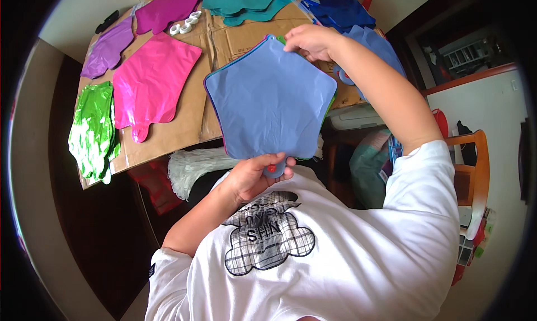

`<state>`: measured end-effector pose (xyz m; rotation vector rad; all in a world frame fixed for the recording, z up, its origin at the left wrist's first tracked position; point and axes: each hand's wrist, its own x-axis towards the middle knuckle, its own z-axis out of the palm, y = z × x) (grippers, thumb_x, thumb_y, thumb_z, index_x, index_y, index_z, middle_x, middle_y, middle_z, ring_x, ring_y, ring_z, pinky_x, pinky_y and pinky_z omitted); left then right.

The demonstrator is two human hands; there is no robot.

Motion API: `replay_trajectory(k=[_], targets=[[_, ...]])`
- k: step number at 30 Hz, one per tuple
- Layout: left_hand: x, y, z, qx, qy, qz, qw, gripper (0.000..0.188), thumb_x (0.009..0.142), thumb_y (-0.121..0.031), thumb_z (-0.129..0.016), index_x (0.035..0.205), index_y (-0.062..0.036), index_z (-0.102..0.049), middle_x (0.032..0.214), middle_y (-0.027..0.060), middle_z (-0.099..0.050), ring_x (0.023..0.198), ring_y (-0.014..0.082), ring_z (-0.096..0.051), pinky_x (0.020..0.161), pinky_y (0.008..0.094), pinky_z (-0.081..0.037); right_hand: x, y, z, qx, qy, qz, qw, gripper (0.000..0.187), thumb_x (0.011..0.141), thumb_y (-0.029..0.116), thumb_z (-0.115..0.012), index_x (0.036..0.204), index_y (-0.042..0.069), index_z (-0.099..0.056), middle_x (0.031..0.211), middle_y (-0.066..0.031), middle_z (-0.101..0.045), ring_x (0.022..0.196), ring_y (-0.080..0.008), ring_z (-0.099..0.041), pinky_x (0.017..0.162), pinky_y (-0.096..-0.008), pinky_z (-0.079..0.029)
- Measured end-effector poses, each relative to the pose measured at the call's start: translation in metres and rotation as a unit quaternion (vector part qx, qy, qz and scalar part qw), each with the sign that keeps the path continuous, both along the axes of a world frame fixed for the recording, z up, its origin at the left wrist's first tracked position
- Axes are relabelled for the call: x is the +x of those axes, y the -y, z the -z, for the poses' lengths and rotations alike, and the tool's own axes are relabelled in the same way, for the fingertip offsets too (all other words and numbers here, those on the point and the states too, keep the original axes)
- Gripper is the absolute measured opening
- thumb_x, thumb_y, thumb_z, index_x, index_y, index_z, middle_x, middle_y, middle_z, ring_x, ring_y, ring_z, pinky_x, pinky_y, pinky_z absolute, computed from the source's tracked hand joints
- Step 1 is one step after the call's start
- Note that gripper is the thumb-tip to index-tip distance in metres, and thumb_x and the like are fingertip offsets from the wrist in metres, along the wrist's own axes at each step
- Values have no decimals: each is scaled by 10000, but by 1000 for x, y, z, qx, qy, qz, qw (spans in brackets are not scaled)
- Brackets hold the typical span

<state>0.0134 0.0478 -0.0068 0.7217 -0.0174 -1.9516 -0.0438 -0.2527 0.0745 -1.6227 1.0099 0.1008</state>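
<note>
A stack of flat, uninflated foil balloons is held up in front of my chest, the blue one uppermost. Edges of teal, purple and green ones show behind its rim. My left hand pinches the stack's rounded tail at the bottom, where a small red spot shows beside the thumb. At the top right, my right hand grips the edge with bent fingers, a bit of green beside them. The pink foil balloons lie left of the stack on the cardboard-covered table.
Shiny green foil balloons overhang the table's left edge, near purple ones. Magenta, teal and blue piles lie along the back. Several white rolls sit by the magenta pile. A wooden chair stands right.
</note>
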Motion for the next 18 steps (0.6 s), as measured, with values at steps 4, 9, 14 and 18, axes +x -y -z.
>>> replay_trajectory(k=[4,9,14,18], targets=[[1,8,6,8,-100,-31,994,156,895,-118,-582,955,25,-584,981,149,-615,837,216,-607,930,420,-499,47,1,8,-116,-21,-35,992,488,862,366,-646,1139,-33,-608,1089,-154,-647,977,-235,-623,832,-363,-501],[-11,16,7,47,-71,-41,996,136,898,-97,-557,965,21,-555,989,143,-611,867,223,-623,923,395,-513,89,-15,15,-342,-152,-6,928,521,791,424,-653,1064,-20,-672,1148,-206,-644,1081,-295,-624,870,-387,-494],[-13,19,1,13,-40,-35,998,205,916,-101,-528,1048,57,-536,1041,155,-619,928,234,-632,939,380,-505,98,-23,4,-351,-196,-79,912,316,766,187,-548,983,11,-697,1038,-175,-679,982,-245,-653,789,-353,-510],[-14,21,-4,15,-23,-24,999,213,927,-109,-528,1058,59,-533,1036,149,-621,925,230,-630,924,380,-511,99,-3,15,-265,-86,1,960,196,753,140,-531,794,31,-689,836,-148,-688,763,-226,-659,632,-347,-497]])
